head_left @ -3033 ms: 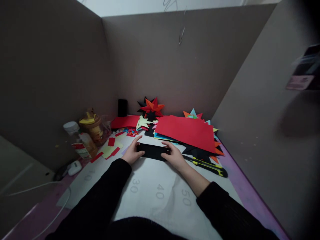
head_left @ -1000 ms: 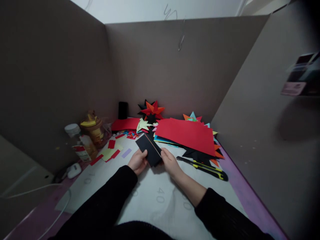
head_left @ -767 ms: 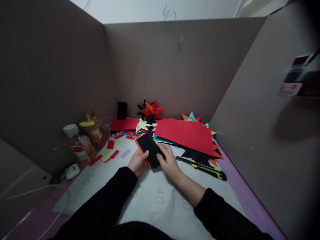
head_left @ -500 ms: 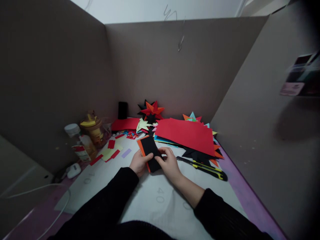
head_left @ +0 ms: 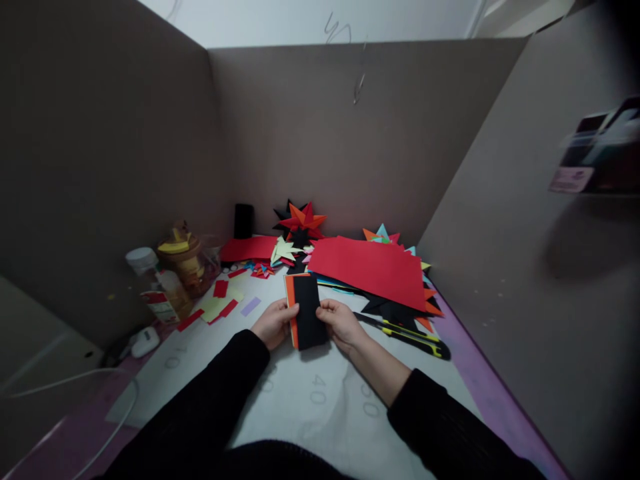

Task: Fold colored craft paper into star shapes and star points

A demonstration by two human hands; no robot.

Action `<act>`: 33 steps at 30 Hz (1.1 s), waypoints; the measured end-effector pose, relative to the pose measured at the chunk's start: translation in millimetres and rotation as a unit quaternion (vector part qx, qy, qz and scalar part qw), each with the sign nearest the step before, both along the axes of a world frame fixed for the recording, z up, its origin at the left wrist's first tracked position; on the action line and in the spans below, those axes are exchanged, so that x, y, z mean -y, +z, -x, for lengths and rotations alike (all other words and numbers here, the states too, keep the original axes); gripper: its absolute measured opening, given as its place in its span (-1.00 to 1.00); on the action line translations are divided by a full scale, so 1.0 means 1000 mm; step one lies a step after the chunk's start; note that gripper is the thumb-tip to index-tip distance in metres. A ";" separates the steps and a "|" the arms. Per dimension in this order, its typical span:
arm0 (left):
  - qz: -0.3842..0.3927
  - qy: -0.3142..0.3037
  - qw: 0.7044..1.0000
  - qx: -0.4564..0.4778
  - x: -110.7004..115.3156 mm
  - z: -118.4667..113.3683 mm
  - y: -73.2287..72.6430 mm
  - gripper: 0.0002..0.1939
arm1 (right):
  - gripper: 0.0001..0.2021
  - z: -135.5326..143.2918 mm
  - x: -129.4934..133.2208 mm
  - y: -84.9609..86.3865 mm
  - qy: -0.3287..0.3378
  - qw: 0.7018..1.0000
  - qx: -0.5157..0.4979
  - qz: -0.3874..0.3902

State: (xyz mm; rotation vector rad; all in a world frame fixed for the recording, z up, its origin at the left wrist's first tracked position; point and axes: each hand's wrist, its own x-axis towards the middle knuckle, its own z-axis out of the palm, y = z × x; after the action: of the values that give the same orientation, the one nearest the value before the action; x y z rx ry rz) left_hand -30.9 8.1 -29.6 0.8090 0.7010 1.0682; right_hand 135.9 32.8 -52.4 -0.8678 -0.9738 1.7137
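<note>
A stack of paper strips [head_left: 309, 315], black on top with orange and pale edges showing at its left, is held nearly upright above the white mat. My left hand [head_left: 274, 323] grips its left edge, thumb on the front. On the opposite edge, my right hand [head_left: 341, 323] pinches it between thumb and fingers. The fingers behind the stack are hidden. To the right of my right hand lie scissors [head_left: 383, 325] and a yellow-and-black utility knife [head_left: 425, 343]. Behind the stack, large red paper sheets [head_left: 370, 270] lie over other coloured sheets.
Folded paper stars [head_left: 303, 221] stand against the back panel. Small paper scraps [head_left: 220, 289] are scattered at left, near a white-capped bottle [head_left: 163, 293], a brown cup [head_left: 183, 260] and a white earbud case [head_left: 145, 342]. A white cable [head_left: 131, 400] hangs at the left edge.
The stack has turned from a leftward tilt to nearly upright. My right hand has shifted from the front of the stack to its right edge.
</note>
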 end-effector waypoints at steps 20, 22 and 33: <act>0.005 0.014 1.000 0.011 0.005 -0.003 0.005 -0.61 | -0.65 0.000 0.009 0.003 0.076 0.989 -0.102 0.075; 0.009 0.014 1.000 0.015 0.006 -0.003 0.005 -0.60 | -0.64 0.000 0.010 0.002 0.078 0.988 -0.110 0.075; -0.101 0.201 0.951 -0.215 -0.005 -0.002 -0.001 -0.69 | -0.65 0.013 0.014 0.000 -0.011 0.998 -0.053 0.042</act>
State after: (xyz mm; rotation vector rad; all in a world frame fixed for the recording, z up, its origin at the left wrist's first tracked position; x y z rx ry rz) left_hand -28.8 13.4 -30.5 1.1242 1.1741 1.3607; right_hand 123.1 19.3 -52.6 -0.8304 -0.8247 1.7734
